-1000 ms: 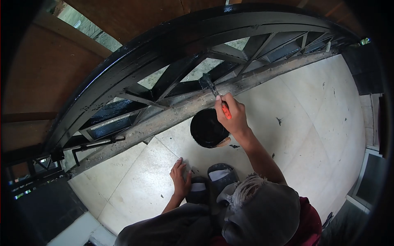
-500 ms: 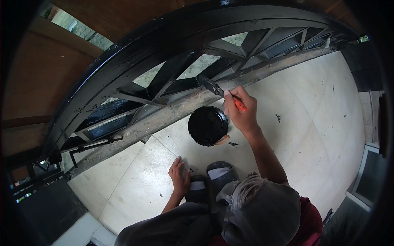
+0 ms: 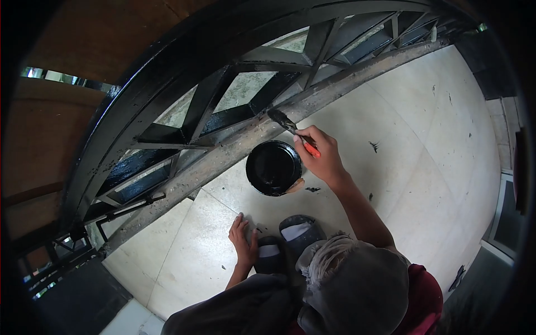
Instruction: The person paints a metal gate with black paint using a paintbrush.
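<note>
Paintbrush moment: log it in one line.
right hand: grips paintbrush | bristles above paint can rim | left hand: flat on floor

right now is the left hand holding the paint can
No, the left hand lies flat on the floor tiles, apart from the paint can.

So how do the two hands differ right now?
The right hand is raised and closed around the orange-handled paintbrush, beside the black paint can; the left hand holds nothing. The left hand lies flat, fingers spread, on the pale floor next to the shoe; the right touches no floor. Both are bare.
</note>
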